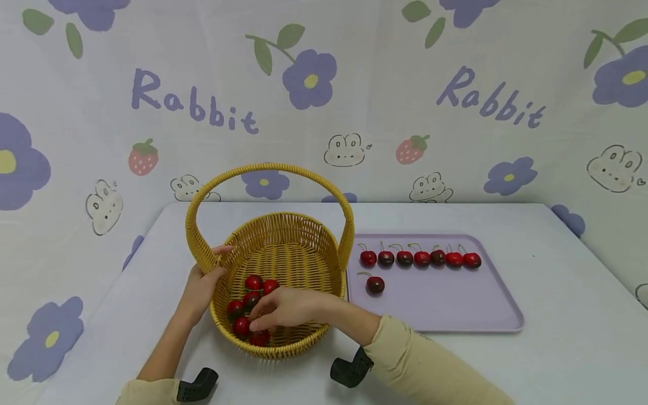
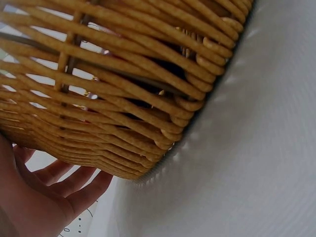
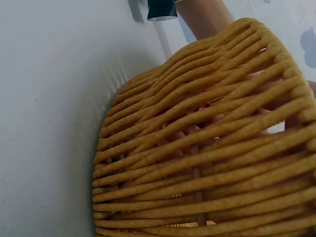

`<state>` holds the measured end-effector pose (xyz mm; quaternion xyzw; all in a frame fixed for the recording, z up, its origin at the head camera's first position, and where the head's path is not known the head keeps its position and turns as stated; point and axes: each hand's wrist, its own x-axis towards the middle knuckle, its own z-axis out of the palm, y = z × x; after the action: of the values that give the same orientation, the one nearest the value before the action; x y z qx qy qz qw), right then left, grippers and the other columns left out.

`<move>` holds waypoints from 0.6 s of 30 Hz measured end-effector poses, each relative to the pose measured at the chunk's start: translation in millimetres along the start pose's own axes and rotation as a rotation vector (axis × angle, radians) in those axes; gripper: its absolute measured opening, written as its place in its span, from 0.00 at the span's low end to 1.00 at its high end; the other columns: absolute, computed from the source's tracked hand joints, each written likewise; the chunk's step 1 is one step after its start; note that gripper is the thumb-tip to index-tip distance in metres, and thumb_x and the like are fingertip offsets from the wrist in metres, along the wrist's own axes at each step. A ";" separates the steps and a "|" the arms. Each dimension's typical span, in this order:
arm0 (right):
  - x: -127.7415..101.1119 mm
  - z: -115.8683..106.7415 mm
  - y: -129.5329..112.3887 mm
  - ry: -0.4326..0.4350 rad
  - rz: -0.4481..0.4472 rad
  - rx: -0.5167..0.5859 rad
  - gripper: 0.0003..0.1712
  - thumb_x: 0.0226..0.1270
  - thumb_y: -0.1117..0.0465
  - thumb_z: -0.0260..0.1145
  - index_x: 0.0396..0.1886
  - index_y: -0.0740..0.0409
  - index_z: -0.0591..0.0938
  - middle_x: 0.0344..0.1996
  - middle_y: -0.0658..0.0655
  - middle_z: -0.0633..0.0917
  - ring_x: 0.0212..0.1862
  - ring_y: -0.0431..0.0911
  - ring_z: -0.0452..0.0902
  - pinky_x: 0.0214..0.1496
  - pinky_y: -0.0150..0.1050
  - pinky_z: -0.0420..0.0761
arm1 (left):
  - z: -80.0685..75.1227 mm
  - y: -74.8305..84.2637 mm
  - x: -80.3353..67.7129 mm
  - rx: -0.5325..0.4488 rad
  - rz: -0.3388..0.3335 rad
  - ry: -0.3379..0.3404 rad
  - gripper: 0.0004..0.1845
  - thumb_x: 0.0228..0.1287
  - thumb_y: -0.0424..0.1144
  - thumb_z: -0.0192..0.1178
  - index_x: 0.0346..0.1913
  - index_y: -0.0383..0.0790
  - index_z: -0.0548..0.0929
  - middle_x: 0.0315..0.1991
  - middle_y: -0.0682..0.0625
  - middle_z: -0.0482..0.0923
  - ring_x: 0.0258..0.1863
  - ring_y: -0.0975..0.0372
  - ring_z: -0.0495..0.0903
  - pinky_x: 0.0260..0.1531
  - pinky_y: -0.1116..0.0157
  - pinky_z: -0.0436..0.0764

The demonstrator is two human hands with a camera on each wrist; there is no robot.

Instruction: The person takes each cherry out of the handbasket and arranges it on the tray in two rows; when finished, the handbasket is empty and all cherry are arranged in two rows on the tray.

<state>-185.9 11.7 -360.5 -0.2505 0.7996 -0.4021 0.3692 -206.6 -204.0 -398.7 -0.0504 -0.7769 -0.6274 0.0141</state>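
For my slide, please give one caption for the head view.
Right hand reaches among red cherries in yellow woven basket; left hand steadies rim.

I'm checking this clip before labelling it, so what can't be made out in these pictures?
- Head view: the right hand covers some cherries in the basket, so their count and any pinch are hidden.
- Right wrist view: the weave hides the fingers.
- Left wrist view: the left hand is cut off by the edge.

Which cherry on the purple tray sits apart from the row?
The lone cherry at the tray's near left, beside the basket. The other seven form a row behind it.
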 end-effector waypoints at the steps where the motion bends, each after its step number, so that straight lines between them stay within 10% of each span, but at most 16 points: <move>1: 0.0 0.4 -0.4 0.001 0.003 0.002 0.16 0.67 0.55 0.63 0.50 0.57 0.82 0.30 0.53 0.82 0.33 0.44 0.75 0.33 0.37 0.77 | 0.1 0.4 -0.1 0.002 -0.001 0.001 0.22 0.67 0.26 0.42 0.64 0.32 0.68 0.68 0.37 0.60 0.67 0.48 0.58 0.64 0.50 0.55; 18: -1.0 1.5 1.1 -0.087 -0.041 -0.049 0.12 0.63 0.63 0.66 0.47 0.57 0.83 0.34 0.47 0.80 0.35 0.37 0.73 0.36 0.31 0.76 | 0.6 1.3 0.3 0.010 0.013 0.005 0.22 0.66 0.26 0.42 0.63 0.31 0.69 0.67 0.37 0.61 0.67 0.48 0.59 0.64 0.50 0.56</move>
<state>-184.2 12.3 -361.6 -0.2929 0.7870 -0.3787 0.3890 -206.7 -203.1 -397.5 -0.0537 -0.7796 -0.6237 0.0201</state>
